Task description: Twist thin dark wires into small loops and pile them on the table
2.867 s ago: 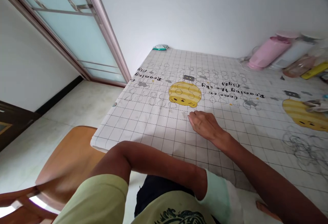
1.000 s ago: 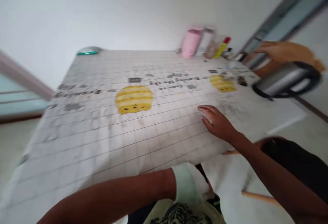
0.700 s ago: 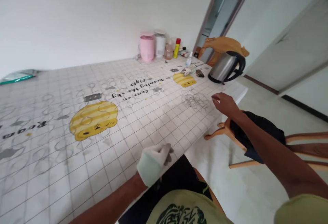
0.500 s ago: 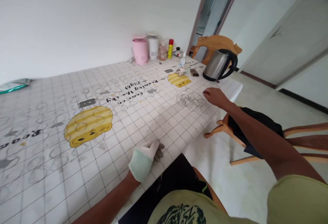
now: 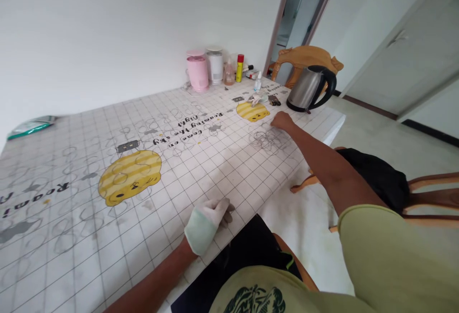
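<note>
My left hand [image 5: 211, 217], in a white glove with a pale green cuff, lies at the near edge of the table with its fingers curled closed. Whatever its fingers hold, if anything, is hidden. My bare right hand [image 5: 282, 121] reaches over the far right part of the table, its fingers closed and pointing down. It is beside a tangled heap of thin grey rings [image 5: 268, 140], and its fingertips are too small to make out. Beyond it lie a crumpled white glove [image 5: 256, 99] and a small dark packet [image 5: 274, 100]. Many thin loops [image 5: 120, 178] lie spread over the left part of the tablecloth.
A steel kettle [image 5: 304, 89] stands at the table's right end. Along the wall are a pink canister [image 5: 197, 71], a white canister [image 5: 215, 67], a yellow spray can [image 5: 239, 69] and small bottles. A green-and-clear packet [image 5: 31, 127] lies far left. Wooden chairs [image 5: 308, 59] flank the table.
My right hand has moved away from me and to the left, over the far side of the ring heap. My left hand stays at the table edge. The view has shifted slightly.
</note>
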Demonstrator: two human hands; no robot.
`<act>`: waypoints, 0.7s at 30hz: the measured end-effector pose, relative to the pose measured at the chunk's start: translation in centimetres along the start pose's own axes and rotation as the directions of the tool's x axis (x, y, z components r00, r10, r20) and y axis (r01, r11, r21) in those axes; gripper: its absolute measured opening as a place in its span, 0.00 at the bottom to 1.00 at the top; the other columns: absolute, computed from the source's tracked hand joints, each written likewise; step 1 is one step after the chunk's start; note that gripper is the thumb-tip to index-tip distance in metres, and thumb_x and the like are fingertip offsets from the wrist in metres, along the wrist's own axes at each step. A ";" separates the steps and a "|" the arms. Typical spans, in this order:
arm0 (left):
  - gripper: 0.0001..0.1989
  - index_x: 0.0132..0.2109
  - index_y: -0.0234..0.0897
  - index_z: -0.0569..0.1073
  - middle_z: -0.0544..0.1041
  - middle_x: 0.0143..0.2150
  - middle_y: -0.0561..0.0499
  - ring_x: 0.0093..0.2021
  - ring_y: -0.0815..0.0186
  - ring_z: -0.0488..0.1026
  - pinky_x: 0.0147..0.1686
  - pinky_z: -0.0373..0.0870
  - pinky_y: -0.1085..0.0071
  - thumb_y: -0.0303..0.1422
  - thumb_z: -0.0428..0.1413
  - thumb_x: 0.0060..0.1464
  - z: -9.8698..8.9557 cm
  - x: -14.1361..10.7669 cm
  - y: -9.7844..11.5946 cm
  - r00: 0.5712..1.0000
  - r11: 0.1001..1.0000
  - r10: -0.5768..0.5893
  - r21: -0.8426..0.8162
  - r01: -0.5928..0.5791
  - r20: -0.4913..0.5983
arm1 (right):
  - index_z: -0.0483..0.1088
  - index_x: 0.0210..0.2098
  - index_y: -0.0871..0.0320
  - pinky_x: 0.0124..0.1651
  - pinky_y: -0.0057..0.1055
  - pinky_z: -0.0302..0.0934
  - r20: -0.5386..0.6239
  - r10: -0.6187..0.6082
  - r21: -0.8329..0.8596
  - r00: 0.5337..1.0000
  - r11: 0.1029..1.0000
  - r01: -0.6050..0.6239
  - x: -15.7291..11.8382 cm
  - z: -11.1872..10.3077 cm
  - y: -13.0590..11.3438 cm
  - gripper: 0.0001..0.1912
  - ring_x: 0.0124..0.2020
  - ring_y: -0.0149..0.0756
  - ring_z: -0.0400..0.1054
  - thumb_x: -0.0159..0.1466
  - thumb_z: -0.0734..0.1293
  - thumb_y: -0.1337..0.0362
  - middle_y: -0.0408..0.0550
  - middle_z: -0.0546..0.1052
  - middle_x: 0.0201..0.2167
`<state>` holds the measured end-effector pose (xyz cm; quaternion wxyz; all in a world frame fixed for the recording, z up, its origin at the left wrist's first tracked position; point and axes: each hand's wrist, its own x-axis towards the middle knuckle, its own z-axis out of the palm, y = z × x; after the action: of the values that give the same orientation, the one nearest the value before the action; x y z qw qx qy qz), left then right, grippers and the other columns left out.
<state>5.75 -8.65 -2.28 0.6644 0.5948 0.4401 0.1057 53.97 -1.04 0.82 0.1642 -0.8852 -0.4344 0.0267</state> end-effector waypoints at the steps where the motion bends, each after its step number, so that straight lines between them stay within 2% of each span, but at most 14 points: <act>1: 0.16 0.35 0.38 0.80 0.80 0.26 0.51 0.24 0.68 0.73 0.25 0.68 0.73 0.45 0.56 0.61 0.0 -0.1 0.0 1.000 1.000 0.003 0.007 -0.003 0.001 | 0.79 0.43 0.68 0.52 0.43 0.70 -0.010 0.025 0.010 1.000 1.000 -0.025 0.0 -0.4 0.0 0.15 0.50 0.54 0.75 0.58 0.76 0.66 0.66 0.81 0.42; 4: 0.17 0.34 0.39 0.81 0.80 0.26 0.51 0.25 0.67 0.73 0.26 0.69 0.73 0.45 0.55 0.62 0.1 -0.2 -0.1 1.000 0.999 0.019 0.045 -0.019 -0.005 | 0.78 0.34 0.64 0.44 0.37 0.71 -0.022 0.084 0.099 0.996 0.992 -0.081 -0.1 -1.9 0.2 0.06 0.40 0.46 0.77 0.61 0.75 0.66 0.59 0.81 0.34; 8: 0.18 0.34 0.39 0.82 0.80 0.26 0.51 0.26 0.66 0.74 0.27 0.70 0.73 0.45 0.54 0.62 0.2 0.0 -0.6 0.999 0.996 0.042 0.075 -0.041 -0.014 | 0.77 0.32 0.62 0.31 0.28 0.69 -0.028 0.043 0.259 0.999 0.965 -0.034 -0.9 -4.0 0.6 0.05 0.29 0.34 0.74 0.65 0.72 0.68 0.54 0.82 0.31; 15: 0.20 0.34 0.39 0.81 0.80 0.26 0.51 0.28 0.65 0.75 0.27 0.70 0.73 0.47 0.54 0.63 0.3 0.1 -1.5 0.995 0.988 0.103 0.120 -0.100 -0.012 | 0.74 0.32 0.62 0.27 0.24 0.68 -0.092 -0.008 0.489 0.996 0.871 0.052 -2.1 -5.7 1.4 0.07 0.29 0.33 0.75 0.63 0.75 0.68 0.53 0.82 0.31; 17: 0.19 0.34 0.39 0.82 0.80 0.27 0.51 0.29 0.65 0.76 0.28 0.70 0.73 0.47 0.55 0.62 0.3 -0.1 -1.4 0.995 0.987 0.101 0.128 -0.098 -0.019 | 0.73 0.32 0.62 0.28 0.25 0.70 -0.125 0.046 0.588 0.991 0.808 0.037 -2.6 -5.5 1.3 0.08 0.30 0.35 0.77 0.63 0.76 0.68 0.53 0.80 0.29; 21: 0.18 0.33 0.40 0.82 0.80 0.27 0.51 0.29 0.64 0.77 0.28 0.71 0.72 0.46 0.55 0.62 0.4 -0.2 -0.9 0.995 0.983 0.100 0.159 -0.094 -0.029 | 0.70 0.32 0.60 0.33 0.28 0.73 -0.131 0.287 0.828 0.949 0.557 -0.054 -4.0 -4.1 0.8 0.07 0.31 0.36 0.78 0.63 0.73 0.70 0.50 0.79 0.27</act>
<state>5.52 -9.30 -3.01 0.6010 0.6641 0.4299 0.1139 52.89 -5.67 4.11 0.6030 -0.7434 -0.2599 0.1273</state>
